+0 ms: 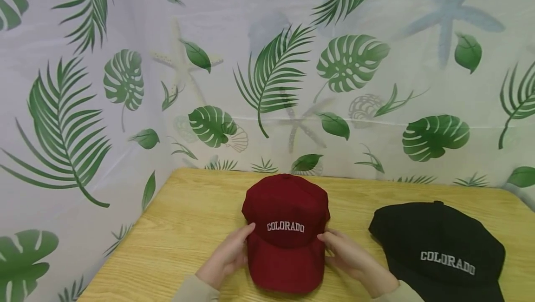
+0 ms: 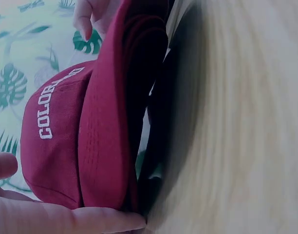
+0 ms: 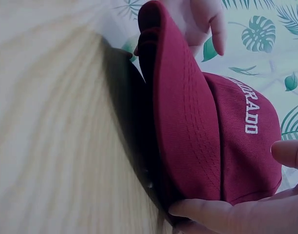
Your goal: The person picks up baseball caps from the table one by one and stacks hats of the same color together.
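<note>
A dark red baseball cap point(image 1: 286, 204) with COLORADO in white letters faces me, brim toward me, at the middle of the wooden table. My left hand point(image 1: 229, 252) holds its left side, thumb against the crown beside the lettering. Opposite it, my right hand point(image 1: 349, 256) holds the right side the same way. In the left wrist view, a straight finger point(image 2: 105, 220) lies along the end of the brim point(image 2: 107, 126). Layered dark red edges show under the brim in the right wrist view, with a dark shadowed gap above the tabletop. Fingers behind the cap are partly hidden.
A black baseball cap point(image 1: 443, 241), also lettered COLORADO, lies to the right of my right hand, cut off by the lower frame edge. Behind the wooden table point(image 1: 200, 200) hangs a white sheet point(image 1: 234, 28) printed with green leaves; it also runs along the left side.
</note>
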`<action>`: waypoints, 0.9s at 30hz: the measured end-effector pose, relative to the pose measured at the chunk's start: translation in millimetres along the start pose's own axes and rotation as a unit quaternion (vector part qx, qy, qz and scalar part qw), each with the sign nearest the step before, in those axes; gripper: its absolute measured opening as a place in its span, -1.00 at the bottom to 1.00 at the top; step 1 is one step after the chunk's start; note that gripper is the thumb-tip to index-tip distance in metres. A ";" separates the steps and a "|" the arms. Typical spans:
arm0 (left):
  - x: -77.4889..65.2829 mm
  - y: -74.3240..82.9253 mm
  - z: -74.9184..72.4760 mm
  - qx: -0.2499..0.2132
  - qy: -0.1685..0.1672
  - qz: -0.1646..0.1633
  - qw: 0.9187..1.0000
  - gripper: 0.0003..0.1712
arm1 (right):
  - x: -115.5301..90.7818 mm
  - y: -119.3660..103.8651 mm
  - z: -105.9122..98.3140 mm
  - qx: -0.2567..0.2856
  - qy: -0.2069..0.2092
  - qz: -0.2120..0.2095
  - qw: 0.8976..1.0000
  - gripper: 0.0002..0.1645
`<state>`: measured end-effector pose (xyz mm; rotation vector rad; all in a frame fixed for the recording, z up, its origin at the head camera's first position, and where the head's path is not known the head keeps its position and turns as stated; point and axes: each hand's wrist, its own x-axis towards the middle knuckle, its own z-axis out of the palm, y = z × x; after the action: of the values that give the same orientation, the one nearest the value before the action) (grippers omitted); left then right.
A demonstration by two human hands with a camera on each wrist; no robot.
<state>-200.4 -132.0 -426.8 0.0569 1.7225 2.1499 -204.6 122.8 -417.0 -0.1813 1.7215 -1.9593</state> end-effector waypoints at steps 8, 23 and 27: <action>7.0 6.9 -16.7 -0.041 0.026 0.010 0.999 -0.73 | 21.6 -1.3 4.1 -0.007 -0.011 -0.032 0.999 -0.52; 8.4 10.0 -20.6 -0.025 0.045 0.016 0.999 -0.77 | 26.8 -3.0 10.0 -0.010 0.038 -0.017 0.999 -0.33; 1.8 8.4 -17.5 -0.020 0.034 0.010 0.999 -0.70 | 21.6 -1.1 11.2 -0.006 0.020 -0.017 1.000 -0.53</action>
<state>-209.0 -149.1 -423.6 -0.0103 1.7220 2.2230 -218.5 103.0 -419.0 -0.1766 1.7670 -1.9900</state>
